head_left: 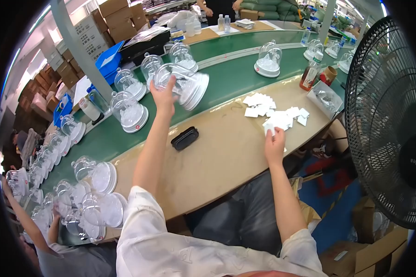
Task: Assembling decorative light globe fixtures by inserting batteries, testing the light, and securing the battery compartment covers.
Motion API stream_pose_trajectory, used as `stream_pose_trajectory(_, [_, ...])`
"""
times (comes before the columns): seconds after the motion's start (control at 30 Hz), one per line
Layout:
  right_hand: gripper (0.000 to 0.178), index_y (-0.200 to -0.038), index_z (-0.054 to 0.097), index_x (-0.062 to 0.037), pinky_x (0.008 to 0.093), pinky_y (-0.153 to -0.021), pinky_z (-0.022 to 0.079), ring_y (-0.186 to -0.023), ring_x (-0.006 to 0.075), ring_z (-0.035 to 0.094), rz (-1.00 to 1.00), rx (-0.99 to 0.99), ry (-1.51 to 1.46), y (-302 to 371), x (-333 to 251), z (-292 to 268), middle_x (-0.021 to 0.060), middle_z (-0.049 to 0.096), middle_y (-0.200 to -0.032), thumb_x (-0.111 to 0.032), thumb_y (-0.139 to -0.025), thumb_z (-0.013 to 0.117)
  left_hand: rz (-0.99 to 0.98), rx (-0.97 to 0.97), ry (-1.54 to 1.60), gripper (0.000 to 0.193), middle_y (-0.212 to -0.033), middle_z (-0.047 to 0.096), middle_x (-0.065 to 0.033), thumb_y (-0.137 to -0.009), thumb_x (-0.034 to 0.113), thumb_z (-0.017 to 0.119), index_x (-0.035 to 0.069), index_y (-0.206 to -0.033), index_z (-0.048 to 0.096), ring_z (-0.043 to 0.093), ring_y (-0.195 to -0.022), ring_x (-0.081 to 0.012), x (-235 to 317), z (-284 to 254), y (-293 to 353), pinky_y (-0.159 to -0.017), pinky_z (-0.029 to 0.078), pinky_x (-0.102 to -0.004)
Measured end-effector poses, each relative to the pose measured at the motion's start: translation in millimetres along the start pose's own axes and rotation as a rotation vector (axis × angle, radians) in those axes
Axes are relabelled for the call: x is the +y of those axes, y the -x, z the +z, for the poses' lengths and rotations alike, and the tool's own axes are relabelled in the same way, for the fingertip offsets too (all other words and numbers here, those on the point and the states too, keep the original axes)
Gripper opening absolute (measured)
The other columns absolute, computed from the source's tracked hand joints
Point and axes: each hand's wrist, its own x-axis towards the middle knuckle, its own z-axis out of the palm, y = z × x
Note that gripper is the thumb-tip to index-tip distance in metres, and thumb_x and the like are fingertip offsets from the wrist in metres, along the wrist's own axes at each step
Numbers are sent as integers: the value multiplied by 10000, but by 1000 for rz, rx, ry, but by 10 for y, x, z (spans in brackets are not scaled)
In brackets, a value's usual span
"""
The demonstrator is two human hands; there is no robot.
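My left hand (165, 98) grips a clear dome jar with a white base (193, 92), tilted above the green belt, its base toward the right. The jar is a little blurred. In my right hand (274, 147) a small white card (270, 129) is pinched between thumb and fingers. Beside that hand lies a loose heap of white cards (260, 105) on the brown table board (217, 147). A black case (185, 138) rests on the board, to the right of my left forearm.
More dome jars (128, 112) stand along the green belt (226, 90), with several lying on their sides at lower left near a co-worker's arm (27, 221). A bottle (311, 71) and a clear bag (326, 99) sit at the right. A large black fan (388, 124) stands close by.
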Motion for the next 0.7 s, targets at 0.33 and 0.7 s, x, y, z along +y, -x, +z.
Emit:
stream_pose_trajectory(0.33, [162,-1066,582,27,226,-695,485,-794,83,615,240,-46,-596,60,-206,-188,54,673,-939,-72,-940,606,-679,-603,1178,808,-1433,445,-173,-862,602,604,78,-1432,373,429,-1312,-346,390,-431,1760,-1101,342,-537])
stream_pose_trajectory(0.7, [125,-992,604,-35,270,-615,415,-730,100,516,314,-36,-1178,486,-1336,-1239,37,627,-925,-155,-982,573,-769,-596,1463,570,-1429,457,-190,-992,421,425,30,-1406,438,462,-1286,-375,279,-136,2737,-1077,379,-556])
